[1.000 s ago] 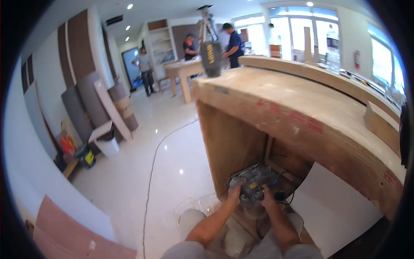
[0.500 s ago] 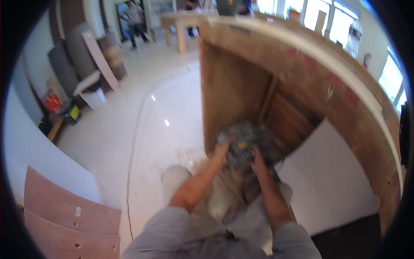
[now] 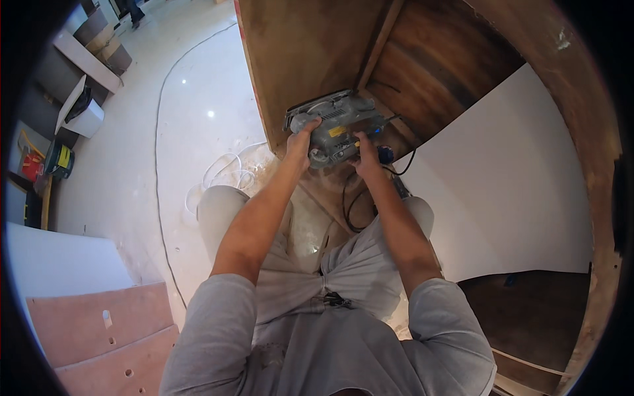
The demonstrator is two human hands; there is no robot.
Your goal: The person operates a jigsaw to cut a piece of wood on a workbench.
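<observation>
My left hand (image 3: 301, 144) grips the near left end of a dusty grey belt sander (image 3: 337, 129), its thumb laid on the housing. On the right side of the same tool, my right hand (image 3: 365, 157) is closed round its edge, with part of the fingers hidden. The sander is held tilted, with a yellow label on the side toward me. It is at the open front of a brown wooden cabinet (image 3: 307, 53). A black power cord (image 3: 413, 158) loops down from the tool's right side.
A white panel (image 3: 508, 178) fills the right side, beside a curved wooden edge (image 3: 588, 119). A white cable (image 3: 218, 168) lies coiled on the floor; a dark cable (image 3: 157, 138) runs along it. Pink boards (image 3: 99, 323) lie lower left, with a white bin (image 3: 86, 119) farther off.
My view has tipped down, so the sander and both hands show higher and sharper. Both hands still hold the sander. The room's far tables and windows have left the view.
</observation>
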